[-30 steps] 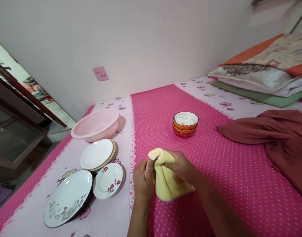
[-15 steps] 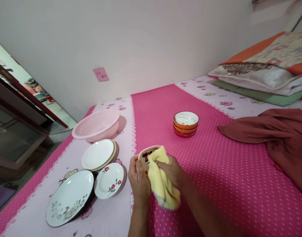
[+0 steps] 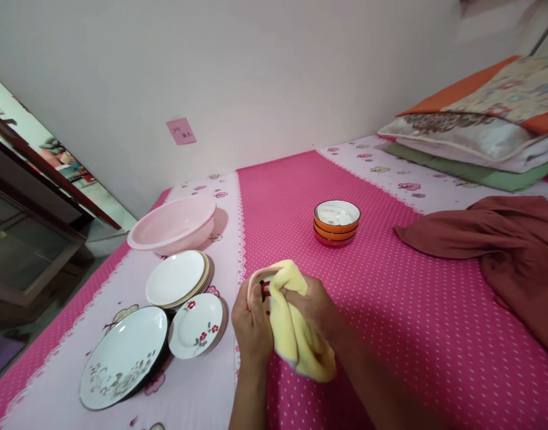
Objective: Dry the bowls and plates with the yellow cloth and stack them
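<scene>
My left hand (image 3: pixel 251 325) grips a small pink-rimmed dish (image 3: pixel 258 288) with a red and black pattern, tilted up on its edge above the pink dotted bedcover (image 3: pixel 390 310). My right hand (image 3: pixel 316 310) is closed on a yellow cloth (image 3: pixel 294 325) and presses it against the inside of the dish. Most of the dish is hidden by the cloth and my fingers. The cloth's lower end hangs down to the cover.
At my left lie a large patterned plate (image 3: pixel 124 357), a small flowered plate (image 3: pixel 196 325), a stack of white plates (image 3: pixel 177 278) and a pink basin (image 3: pixel 173 223). Stacked orange bowls (image 3: pixel 337 223) stand ahead. A brown garment (image 3: pixel 507 251) and folded bedding (image 3: pixel 480 131) lie right.
The dish, hidden under the cloth a second ago, now shows its rim at the left. My right hand has shifted the cloth over the dish's inside; the cloth hangs lower.
</scene>
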Demonstrator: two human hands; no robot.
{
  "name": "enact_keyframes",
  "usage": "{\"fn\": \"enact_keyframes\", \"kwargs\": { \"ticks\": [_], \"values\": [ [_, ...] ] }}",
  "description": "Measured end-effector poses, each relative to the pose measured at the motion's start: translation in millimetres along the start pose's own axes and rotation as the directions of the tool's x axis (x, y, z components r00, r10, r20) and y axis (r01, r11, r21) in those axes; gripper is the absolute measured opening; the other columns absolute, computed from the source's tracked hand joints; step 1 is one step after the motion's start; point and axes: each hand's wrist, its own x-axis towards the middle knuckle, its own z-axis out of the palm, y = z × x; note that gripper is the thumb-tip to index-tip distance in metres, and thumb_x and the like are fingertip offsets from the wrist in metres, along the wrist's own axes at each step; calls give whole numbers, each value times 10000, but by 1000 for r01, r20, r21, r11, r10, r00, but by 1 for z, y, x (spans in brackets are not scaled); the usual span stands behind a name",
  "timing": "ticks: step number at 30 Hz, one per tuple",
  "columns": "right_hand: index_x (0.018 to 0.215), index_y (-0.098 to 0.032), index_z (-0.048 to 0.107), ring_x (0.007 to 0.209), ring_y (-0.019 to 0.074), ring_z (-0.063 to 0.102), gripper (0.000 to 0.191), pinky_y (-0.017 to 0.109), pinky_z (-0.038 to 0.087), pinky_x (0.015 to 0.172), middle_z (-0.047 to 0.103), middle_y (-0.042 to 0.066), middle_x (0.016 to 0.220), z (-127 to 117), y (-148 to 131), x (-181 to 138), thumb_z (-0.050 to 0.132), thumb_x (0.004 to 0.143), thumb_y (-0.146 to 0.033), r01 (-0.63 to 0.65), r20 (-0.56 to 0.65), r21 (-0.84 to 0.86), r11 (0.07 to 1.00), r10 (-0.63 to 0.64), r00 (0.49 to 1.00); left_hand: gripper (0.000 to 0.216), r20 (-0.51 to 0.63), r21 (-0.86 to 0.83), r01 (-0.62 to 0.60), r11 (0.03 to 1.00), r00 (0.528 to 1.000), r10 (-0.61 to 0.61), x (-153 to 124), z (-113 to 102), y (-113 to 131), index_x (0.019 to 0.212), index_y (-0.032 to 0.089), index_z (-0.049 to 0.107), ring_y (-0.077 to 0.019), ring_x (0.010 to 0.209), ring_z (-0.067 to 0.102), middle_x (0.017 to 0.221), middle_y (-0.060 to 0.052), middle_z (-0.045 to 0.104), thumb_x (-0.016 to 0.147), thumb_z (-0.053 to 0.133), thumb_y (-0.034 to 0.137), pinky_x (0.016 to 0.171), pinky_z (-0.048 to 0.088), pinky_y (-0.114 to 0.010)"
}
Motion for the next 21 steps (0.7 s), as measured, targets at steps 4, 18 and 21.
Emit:
{"fn": "enact_keyframes", "kwargs": {
  "ticks": [4,18,21],
  "values": [
    [941,-150,729,722,240,714,349,329,561,676,761,66,793,23,17,-1,765,743,-436,-182,-10,181,966,187,982,421,-210,-50,8,999,977,-18,-3,6,-2,1220,220,710,-228,1035,691,1114,-70,754,1045,480,527,889,530,-321],
    [904,-183,731,748,184,644,125,255,482,638,744,15,839,-44,-22,0,662,843,-268,197,296,-388,900,-81,952,317,451,272,-45,961,888,-86,11,-19,1,1146,257,775,-200,645,688,771,-23,753,1013,520,393,637,497,-288],
    [975,-183,726,826,212,678,196,278,527,707,765,36,914,-35,-18,1,696,791,-243,177,151,-323,930,-134,979,367,342,336,-128,933,940,6,8,-12,-4,1155,259,759,-214,765,697,905,-54,772,1042,424,354,726,497,-311]
  ]
}}
